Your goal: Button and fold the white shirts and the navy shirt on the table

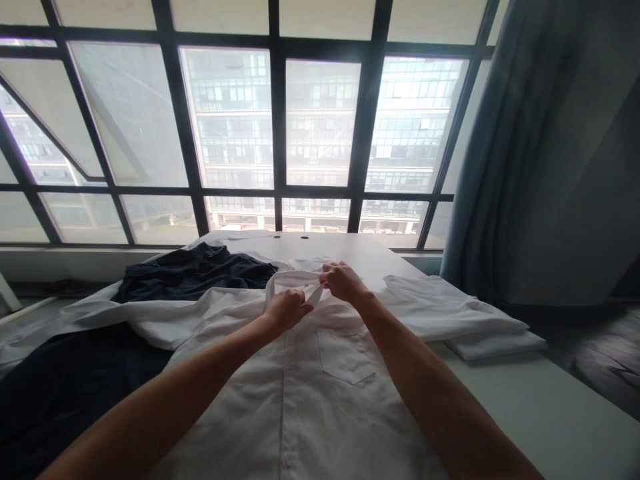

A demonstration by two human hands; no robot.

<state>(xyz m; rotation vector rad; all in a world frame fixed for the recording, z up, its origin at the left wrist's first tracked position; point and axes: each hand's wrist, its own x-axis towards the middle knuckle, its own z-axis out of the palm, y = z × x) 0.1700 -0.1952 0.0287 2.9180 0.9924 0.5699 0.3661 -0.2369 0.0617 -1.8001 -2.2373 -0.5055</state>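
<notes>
A white button-up shirt (330,407) lies front side up on the table, with its chest pocket to the right of the button placket. Both hands are at its collar (293,277). My left hand (289,310) is closed on the left part of the collar's front edge. Slightly farther away, my right hand (343,281) pinches the collar's right side. Between them a fold of the collar stands raised. The fingertips are partly hidden by the cloth. One sleeve (200,310) stretches off to the left over dark cloth.
Dark navy garments (195,270) lie crumpled at the back left, with more dark cloth (75,387) at the near left. White folded cloth (460,313) rests on the right of the white table (545,400). Windows stand behind, and a curtain (500,167) hangs at the right.
</notes>
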